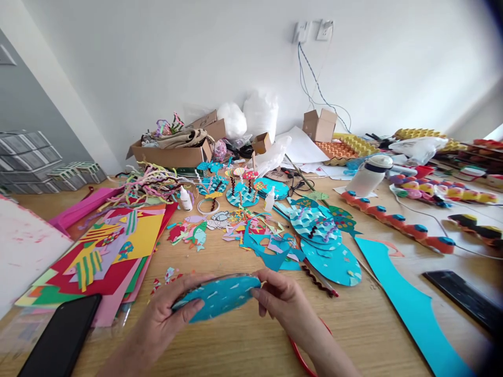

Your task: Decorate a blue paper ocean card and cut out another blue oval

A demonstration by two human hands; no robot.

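A blue oval piece with small pale flecks (223, 299) is held up at the front middle, tilted, its flecked face toward me. My left hand (168, 309) grips its left end, thumb on the face and fingers behind. At the right end, my right hand (281, 298) pinches the edge between thumb and fingers. Beyond my hands lie blue paper scraps (271, 254) and cut paper fish (199, 234). Flecked blue ovals (334, 262) lie to the right, beside a dark twisted strip (314, 277).
Coloured paper sheets (113, 272) and a black phone (61, 335) lie left. Glue bottles (185, 199), a tape ring (208, 207) and a cardboard box (171, 154) stand farther back. A white bottle (369, 175), a large blue sheet (408, 298) and another phone (461, 298) are right.
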